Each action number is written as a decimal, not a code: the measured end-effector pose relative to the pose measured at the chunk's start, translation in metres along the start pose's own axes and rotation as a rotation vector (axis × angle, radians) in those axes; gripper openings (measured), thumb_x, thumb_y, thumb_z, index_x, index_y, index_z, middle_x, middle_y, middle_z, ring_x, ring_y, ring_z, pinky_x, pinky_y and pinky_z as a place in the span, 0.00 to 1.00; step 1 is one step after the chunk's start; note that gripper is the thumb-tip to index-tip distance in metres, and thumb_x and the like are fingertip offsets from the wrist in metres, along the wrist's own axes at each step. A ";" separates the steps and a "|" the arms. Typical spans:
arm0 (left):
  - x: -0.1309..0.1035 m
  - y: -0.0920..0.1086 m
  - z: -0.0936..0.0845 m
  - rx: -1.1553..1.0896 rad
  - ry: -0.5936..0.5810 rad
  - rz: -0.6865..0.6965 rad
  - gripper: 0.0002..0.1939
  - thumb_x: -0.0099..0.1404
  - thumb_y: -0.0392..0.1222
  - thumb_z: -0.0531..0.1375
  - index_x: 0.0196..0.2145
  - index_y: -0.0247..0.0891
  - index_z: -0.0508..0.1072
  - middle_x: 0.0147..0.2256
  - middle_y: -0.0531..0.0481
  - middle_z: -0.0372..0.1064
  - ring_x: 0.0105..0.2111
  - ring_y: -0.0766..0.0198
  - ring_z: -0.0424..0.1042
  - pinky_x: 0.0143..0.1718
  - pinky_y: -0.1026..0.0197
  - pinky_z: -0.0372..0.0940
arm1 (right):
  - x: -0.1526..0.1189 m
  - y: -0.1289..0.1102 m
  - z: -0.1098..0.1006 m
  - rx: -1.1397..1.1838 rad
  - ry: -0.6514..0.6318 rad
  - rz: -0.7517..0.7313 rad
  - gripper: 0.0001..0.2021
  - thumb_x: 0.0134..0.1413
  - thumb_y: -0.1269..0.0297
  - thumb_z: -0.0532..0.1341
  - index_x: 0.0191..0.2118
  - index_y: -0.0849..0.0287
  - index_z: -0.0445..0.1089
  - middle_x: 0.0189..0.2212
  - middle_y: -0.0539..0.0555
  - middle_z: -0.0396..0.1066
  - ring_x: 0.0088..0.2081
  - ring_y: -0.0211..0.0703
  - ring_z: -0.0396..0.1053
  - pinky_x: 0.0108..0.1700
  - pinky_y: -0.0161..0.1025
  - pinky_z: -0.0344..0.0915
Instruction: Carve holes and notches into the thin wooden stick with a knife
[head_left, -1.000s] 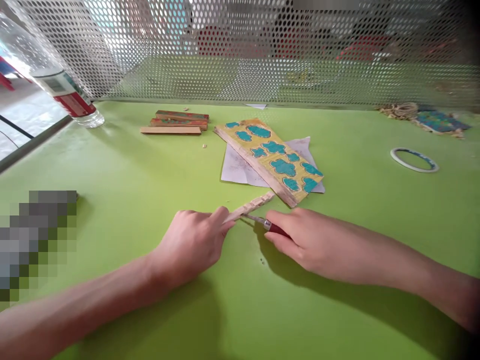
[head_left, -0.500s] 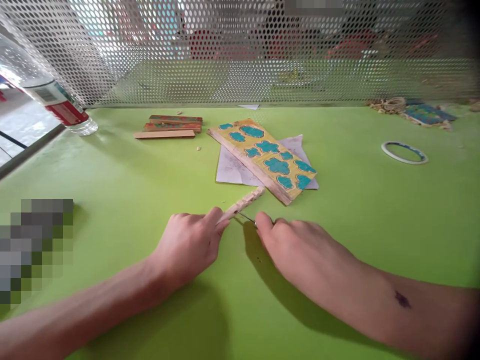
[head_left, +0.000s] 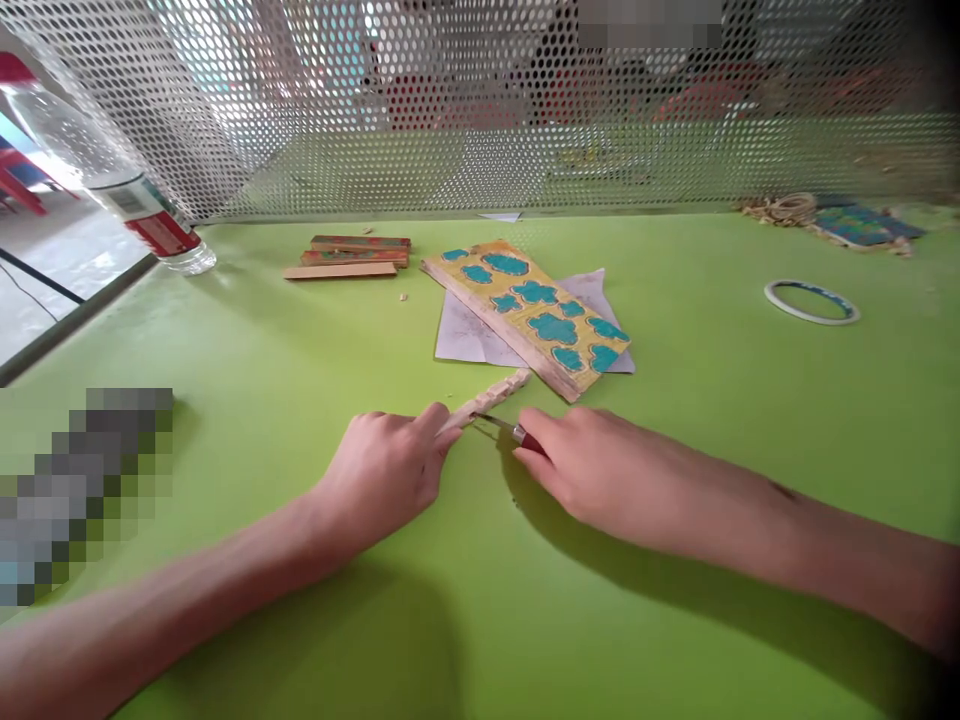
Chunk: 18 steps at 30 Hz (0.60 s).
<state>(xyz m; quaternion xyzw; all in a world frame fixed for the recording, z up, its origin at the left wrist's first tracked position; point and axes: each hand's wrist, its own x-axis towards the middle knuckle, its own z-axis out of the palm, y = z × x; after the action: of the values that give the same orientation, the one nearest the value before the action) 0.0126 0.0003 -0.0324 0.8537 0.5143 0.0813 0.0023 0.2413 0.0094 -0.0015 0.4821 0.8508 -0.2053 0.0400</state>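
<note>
My left hand [head_left: 394,455] is closed round the near end of a pale wooden stick [head_left: 495,393], whose far part shows carved notches. The stick slants up and to the right, its tip close to the corner of a yellow board with blue patches [head_left: 551,325]. In my right hand [head_left: 581,460] is a carving knife [head_left: 523,436] with a dark red handle and a metal collar. Its thin blade reaches left to the side of the stick, just beyond my left fingers. The fist hides most of the handle.
White paper [head_left: 461,335] lies under the board. Behind to the left are wooden strips [head_left: 341,271] and a plastic bottle [head_left: 161,225]. At right lie a tape roll [head_left: 814,302] and a cord coil [head_left: 791,208]. A perforated metal screen [head_left: 465,150] closes the back of the green table.
My right hand has turned and shifted slightly right, so the knife's collar and red handle now show. The blade stays at the stick. The whole view has moved a little.
</note>
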 end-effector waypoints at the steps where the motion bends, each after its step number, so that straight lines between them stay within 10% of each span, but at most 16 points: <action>1: 0.000 0.000 0.000 -0.008 0.002 0.000 0.16 0.73 0.44 0.46 0.34 0.37 0.70 0.16 0.54 0.64 0.14 0.65 0.60 0.20 0.63 0.47 | -0.002 -0.003 0.004 -0.033 0.033 0.017 0.12 0.67 0.64 0.48 0.34 0.58 0.64 0.17 0.47 0.63 0.15 0.36 0.55 0.19 0.35 0.43; 10: -0.002 -0.005 0.000 -0.076 0.018 0.004 0.15 0.73 0.43 0.48 0.36 0.37 0.72 0.18 0.53 0.65 0.16 0.64 0.62 0.21 0.63 0.52 | 0.006 0.018 -0.021 0.179 -0.236 -0.078 0.15 0.67 0.55 0.49 0.32 0.56 0.63 0.24 0.47 0.67 0.23 0.35 0.62 0.24 0.33 0.52; 18: -0.002 -0.004 0.000 -0.103 0.034 -0.014 0.16 0.73 0.45 0.48 0.35 0.37 0.72 0.18 0.54 0.65 0.16 0.65 0.61 0.21 0.63 0.52 | -0.005 0.005 -0.003 0.129 -0.040 0.014 0.15 0.68 0.56 0.48 0.31 0.55 0.60 0.19 0.45 0.63 0.17 0.33 0.56 0.21 0.33 0.48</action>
<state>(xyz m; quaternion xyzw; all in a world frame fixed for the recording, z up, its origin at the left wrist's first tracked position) 0.0082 0.0004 -0.0326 0.8472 0.5155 0.1222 0.0381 0.2481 0.0088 0.0008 0.4856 0.8313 -0.2691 0.0274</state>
